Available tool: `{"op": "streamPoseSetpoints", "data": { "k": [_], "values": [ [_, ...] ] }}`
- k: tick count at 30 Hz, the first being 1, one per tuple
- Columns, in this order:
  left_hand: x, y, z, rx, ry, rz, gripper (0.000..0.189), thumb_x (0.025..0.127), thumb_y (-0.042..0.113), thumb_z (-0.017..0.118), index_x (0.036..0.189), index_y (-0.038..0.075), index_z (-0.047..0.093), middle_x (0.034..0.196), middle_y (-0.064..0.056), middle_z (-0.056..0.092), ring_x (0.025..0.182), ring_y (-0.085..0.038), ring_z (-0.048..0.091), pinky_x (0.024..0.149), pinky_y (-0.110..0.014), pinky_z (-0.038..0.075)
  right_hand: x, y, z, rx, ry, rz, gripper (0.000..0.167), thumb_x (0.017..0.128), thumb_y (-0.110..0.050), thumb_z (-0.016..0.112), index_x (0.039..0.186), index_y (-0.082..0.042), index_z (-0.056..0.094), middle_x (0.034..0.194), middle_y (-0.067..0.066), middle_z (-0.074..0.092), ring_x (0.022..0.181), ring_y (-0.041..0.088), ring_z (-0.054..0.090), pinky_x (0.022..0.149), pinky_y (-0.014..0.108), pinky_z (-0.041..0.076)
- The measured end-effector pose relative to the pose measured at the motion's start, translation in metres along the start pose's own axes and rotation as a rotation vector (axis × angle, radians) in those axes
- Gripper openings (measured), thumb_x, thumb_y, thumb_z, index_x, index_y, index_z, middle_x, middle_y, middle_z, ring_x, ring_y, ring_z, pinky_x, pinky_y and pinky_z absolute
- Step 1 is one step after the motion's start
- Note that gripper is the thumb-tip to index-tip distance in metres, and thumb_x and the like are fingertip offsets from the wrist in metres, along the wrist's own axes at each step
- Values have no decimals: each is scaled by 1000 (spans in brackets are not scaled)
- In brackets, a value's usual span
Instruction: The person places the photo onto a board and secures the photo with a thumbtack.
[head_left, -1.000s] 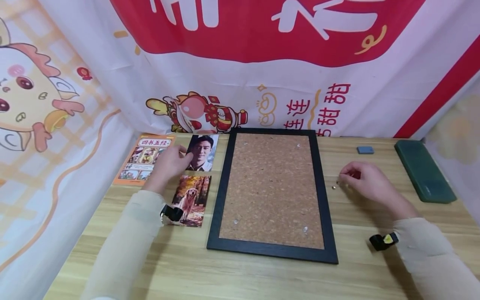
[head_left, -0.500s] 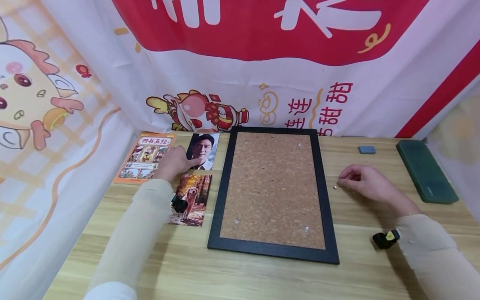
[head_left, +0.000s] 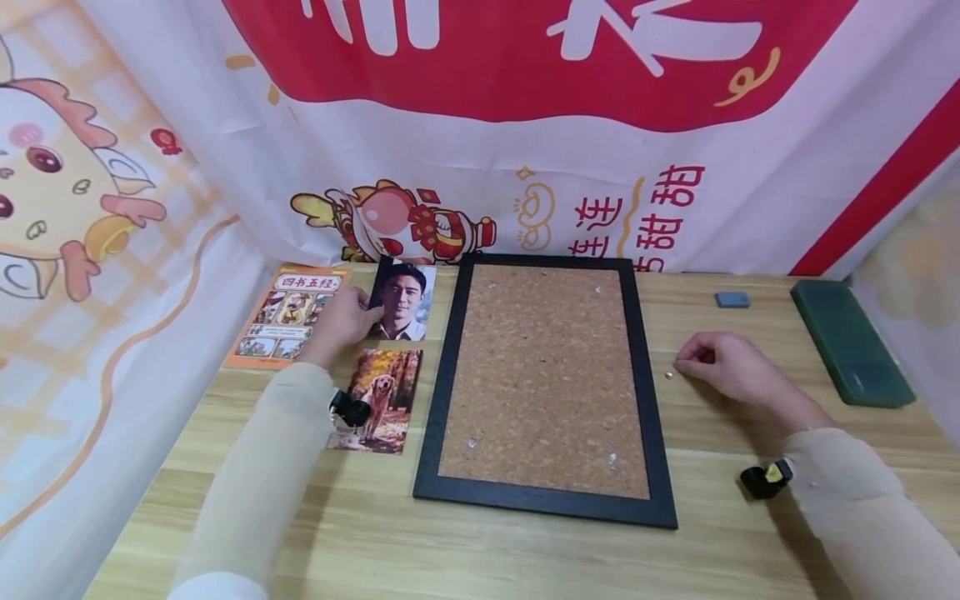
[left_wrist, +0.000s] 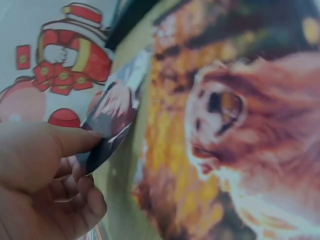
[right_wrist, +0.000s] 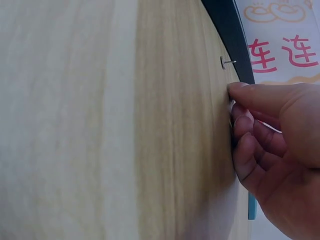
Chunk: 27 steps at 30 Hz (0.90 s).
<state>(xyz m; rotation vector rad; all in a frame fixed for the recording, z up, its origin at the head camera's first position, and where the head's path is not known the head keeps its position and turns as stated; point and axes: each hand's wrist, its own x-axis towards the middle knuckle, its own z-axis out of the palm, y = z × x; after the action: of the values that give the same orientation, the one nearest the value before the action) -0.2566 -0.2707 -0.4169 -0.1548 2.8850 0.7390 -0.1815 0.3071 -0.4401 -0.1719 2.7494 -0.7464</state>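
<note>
Here, with the cork board (head_left: pixel 547 379) as the middle of the dial, the portrait photo (head_left: pixel 405 300) is at ten o'clock on the wooden table (head_left: pixel 375 550), pinched at its left edge by the left hand (head_left: pixel 341 323). That hand's thumb lies over the photo's face and hides part of the edge; the left wrist view shows the other fingers curled, some tips behind the print, which tilts and bends slightly and is too foreshortened to read.

The dog photo (head_left: pixel 386 387) lies just below, at nine o'clock, its left side partly covered by the black wrist camera (head_left: pixel 350 407); up close, its right and lower parts are cut off. Between nine and ten, farther out, the orange booklet (head_left: pixel 281 321) runs partly behind the hand.

The right hand (head_left: pixel 738 371) is at three o'clock, fingers curled, thumb and fingertips nearly together at the tabletop; whether anything is between them cannot be told. Near its thumb is a thumbtack (right_wrist: pixel 223 62), a mere glint from above, its pin plain in the right wrist view.

A small blue block (head_left: pixel 732 300) sits between two and three, and a green case (head_left: pixel 851 343) farther out at three. The backdrop's (head_left: pixel 480 183) large upper characters are cut off.
</note>
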Motion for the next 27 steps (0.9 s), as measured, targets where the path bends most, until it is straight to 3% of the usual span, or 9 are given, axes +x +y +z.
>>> {"op": "streamPoseSetpoints", "data": {
  "k": [5,12,20,27],
  "values": [
    [-7,1,-11,-87,8,20,28,107,30,65,106,2,65,93,-11,66,84,-26,60,72,-36,47,-2,-3,-1,-21,10,8,13,105,-19,71,106,-7,76,101,11,72,96,28,59,87,43,51],
    [-15,3,-23,-205,-45,79,44,109,26,63,140,-5,59,124,-27,71,102,-33,70,80,-34,55,-3,-6,-2,-25,25,23,13,105,-18,72,106,-6,76,103,13,73,97,30,59,89,46,52],
    [-24,4,-26,-340,-74,105,56,110,19,62,161,4,45,138,-27,67,116,-36,69,82,-24,56,-3,-5,-2,-19,32,17,12,105,-18,72,105,-6,76,101,12,73,95,28,60,87,45,51],
    [-30,2,-23,-362,-61,109,59,109,15,63,164,6,42,153,-25,57,134,-42,62,106,-49,55,-5,-5,-1,-7,24,18,14,104,-21,74,106,-8,76,103,11,73,95,27,60,87,42,52]
  ]
}}
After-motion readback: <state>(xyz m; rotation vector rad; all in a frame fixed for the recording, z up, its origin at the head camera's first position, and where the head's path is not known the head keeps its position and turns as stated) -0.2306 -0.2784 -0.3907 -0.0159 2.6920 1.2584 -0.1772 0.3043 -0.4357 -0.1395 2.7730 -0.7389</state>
